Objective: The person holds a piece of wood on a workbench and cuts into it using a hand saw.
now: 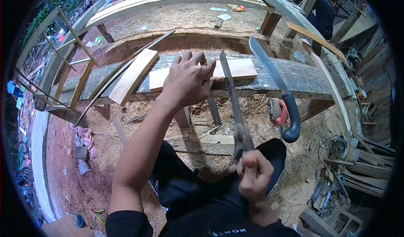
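Note:
A pale wood block [240, 68] lies lengthwise on a weathered bench beam [303, 78]. My left hand [190, 75] presses on the block with fingers bent over it, holding it against the beam. Closed around the handle of a handsaw [232, 96] is my right hand [253, 174], low and near my body. The saw's narrow blade points away from me and crosses the block just right of my left fingers. How deep it sits in the wood I cannot tell. A machete [269, 66] rests across the beam to the right, its black handle overhanging the near edge.
Another pale board [134, 76] and thin strips lie across the beam at left. A wooden frame [80, 79] leans at its left end. Below the beam is a red-handled tool [278, 111]. Sawdust and offcuts cover the ground. A person [323, 14] is at far right.

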The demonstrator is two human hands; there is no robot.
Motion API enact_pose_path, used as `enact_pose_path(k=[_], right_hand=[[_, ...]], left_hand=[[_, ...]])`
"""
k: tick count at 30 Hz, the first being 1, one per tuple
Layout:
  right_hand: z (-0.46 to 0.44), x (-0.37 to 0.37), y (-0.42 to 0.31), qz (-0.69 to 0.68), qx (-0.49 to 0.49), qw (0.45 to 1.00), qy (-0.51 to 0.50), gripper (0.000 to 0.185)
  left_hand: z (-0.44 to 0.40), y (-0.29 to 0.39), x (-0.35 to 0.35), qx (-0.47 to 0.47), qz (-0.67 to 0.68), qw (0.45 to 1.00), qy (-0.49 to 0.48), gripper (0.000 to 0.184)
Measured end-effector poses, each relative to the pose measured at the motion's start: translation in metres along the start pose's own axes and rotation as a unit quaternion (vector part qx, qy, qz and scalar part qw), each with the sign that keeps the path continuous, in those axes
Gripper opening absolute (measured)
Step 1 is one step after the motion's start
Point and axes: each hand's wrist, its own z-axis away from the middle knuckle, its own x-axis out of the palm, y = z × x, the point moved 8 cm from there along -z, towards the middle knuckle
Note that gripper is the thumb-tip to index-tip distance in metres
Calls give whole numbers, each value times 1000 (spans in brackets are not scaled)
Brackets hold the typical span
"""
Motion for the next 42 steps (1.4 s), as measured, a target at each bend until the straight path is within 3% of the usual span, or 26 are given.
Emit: enact_pose_path(k=[2, 4, 7, 11, 14, 16, 19, 22, 23, 26, 30, 32, 39, 40, 42], right_hand=[[1, -9, 3, -43, 29, 999, -10, 42], [-32, -1, -11, 51, -18, 998, -18, 34], [-78, 21, -7, 19, 21, 999, -28, 30], [-21, 1, 5, 42, 1, 999, -5, 29], [4, -11, 2, -43, 43, 998, 3, 29], [-29, 3, -3, 31, -19, 999, -13, 31], [-78, 26, -4, 32, 18, 999, -16, 32], [-46, 10, 8, 7, 22, 1000, 16, 31], [-21, 0, 5, 91, -5, 996, 12, 30], [9, -13, 6, -29, 74, 997, 0, 30], [-67, 18, -18, 54, -10, 998, -10, 30], [-69, 27, -9, 49, 22, 998, -28, 30], [-9, -3, -13, 16, -17, 999, -29, 41], [-24, 0, -6, 32, 6, 999, -25, 28], [-68, 17, 0, 25, 13, 1000, -7, 29]], left_hand=[[1, 2, 0, 9, 2, 1000, 7, 39], [-1, 1, 2, 15, -1, 1000, -6, 40], [-1, 2, 0, 17, 0, 1000, 1, 39], [-1, 1, -2, 8, 13, 1000, 5, 39], [0, 1, 0, 10, 9, 1000, 12, 39], [0, 3, 1, 18, 5, 1000, -4, 38], [-6, -1, -2, -3, -5, 1000, -3, 34], [-5, -2, -2, -7, -22, 1000, 11, 32], [-6, -3, -2, -8, -22, 1000, 12, 32], [-5, -2, -1, -6, -2, 1000, 11, 31], [-2, -4, 3, 12, 17, 1000, -5, 33], [-6, -7, -1, 16, 19, 1000, 10, 33], [-5, -6, 2, 4, 0, 1000, 1, 34], [-5, -6, 3, 5, 1, 1000, 0, 34], [-5, -5, 1, 12, 12, 1000, 13, 33]])
